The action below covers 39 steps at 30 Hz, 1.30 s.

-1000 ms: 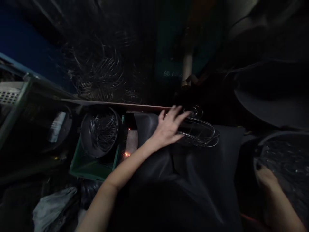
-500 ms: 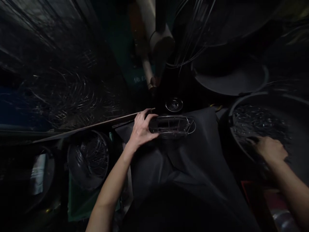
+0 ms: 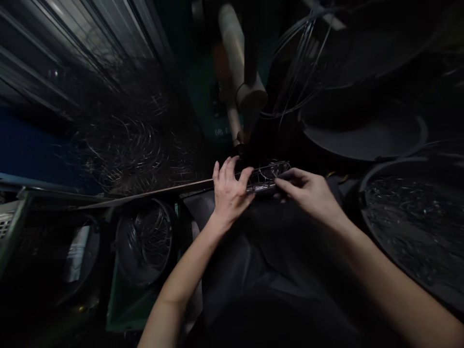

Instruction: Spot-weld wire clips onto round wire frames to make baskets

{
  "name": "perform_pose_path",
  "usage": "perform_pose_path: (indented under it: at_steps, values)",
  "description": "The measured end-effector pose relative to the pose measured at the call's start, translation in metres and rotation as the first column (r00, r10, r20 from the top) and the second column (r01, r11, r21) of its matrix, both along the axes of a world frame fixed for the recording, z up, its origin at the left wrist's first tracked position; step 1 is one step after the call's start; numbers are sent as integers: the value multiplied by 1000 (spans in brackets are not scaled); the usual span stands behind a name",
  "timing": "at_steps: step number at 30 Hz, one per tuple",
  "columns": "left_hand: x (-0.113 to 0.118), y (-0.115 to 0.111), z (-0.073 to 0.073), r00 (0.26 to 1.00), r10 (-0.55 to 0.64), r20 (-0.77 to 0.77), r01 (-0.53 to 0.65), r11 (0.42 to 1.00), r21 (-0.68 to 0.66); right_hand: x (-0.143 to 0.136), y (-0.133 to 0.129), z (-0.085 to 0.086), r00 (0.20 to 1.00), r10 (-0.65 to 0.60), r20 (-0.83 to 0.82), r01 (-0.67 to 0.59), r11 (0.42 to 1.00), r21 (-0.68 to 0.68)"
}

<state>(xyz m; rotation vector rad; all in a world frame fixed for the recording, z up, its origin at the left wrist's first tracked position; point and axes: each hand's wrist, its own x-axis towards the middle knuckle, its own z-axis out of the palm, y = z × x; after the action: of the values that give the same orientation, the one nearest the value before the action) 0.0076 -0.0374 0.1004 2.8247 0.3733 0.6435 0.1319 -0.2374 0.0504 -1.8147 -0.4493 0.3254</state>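
Observation:
A small wire frame (image 3: 261, 185), shaped like an oblong basket, lies between my hands at the machine's front. My left hand (image 3: 232, 189) grips its left end, with thumb and forefinger closed on the wires and the other fingers raised. At the frame's right end, my right hand (image 3: 306, 189) has its thumb and fingers pinched together. What sits in that pinch is too dark and small to make out. Just above the hands hangs the machine's pale cylindrical arm (image 3: 250, 94), its narrow tip behind my left fingers.
A round tub (image 3: 366, 193) of small metal pieces stands at right, with another wide tub (image 3: 362, 150) behind it. At left, a black bucket (image 3: 125, 270) holds bent wires above a green crate (image 3: 125, 309). Loose wire rings (image 3: 137, 150) pile up beyond a thin board (image 3: 159, 192).
My right hand has left the tub of metal pieces and come to the wire frame's right end. My left hand and the frame are nearer the machine tip. The view has shifted.

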Motion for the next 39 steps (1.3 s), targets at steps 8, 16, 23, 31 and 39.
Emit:
perform_pose_path:
  at_steps: [8, 16, 23, 31, 39]
  values:
    - [-1, 3, -14, 999, 20, 36, -23, 994, 104, -20, 78, 30, 996, 53, 71, -44, 992, -116]
    - [7, 7, -22, 988, 50, 147, -56, 998, 39, -34, 89, 35, 945, -22, 325, 56, 994, -96]
    - [20, 12, -26, 973, 61, 221, -75, 996, 55, -25, 97, 30, 896, -52, 440, 79, 996, -42]
    - [30, 20, -24, 974, 56, 221, -58, 998, 4, -16, 104, 34, 877, -88, 472, 107, 994, -14]
    - [41, 26, -25, 970, 49, 237, -56, 998, 25, -7, 109, 28, 853, -101, 512, 113, 994, 8]
